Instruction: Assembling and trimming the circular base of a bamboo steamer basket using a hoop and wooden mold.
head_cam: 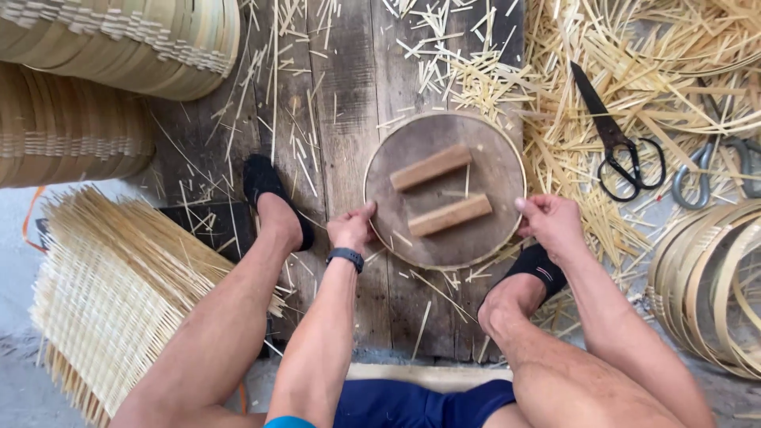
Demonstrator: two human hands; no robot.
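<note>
A round wooden disc [412, 154] with a thin bamboo hoop around its rim lies flat on the plank floor. Two short wooden battens [449, 215] are fixed across its top. My left hand [351, 227] grips the disc's left edge, thumb on the rim; a dark band sits on that wrist. My right hand [551, 224] holds the right edge with fingers curled on the rim. My two legs spread either side, feet in black shoes.
Black scissors [620, 143] and grey pliers [708, 170] lie on bamboo offcuts [571, 95] at the right. Stacked bamboo hoops [709, 293] are at the far right. Woven bamboo mats [111, 293] lie at the left, woven baskets [103, 55] at the top left.
</note>
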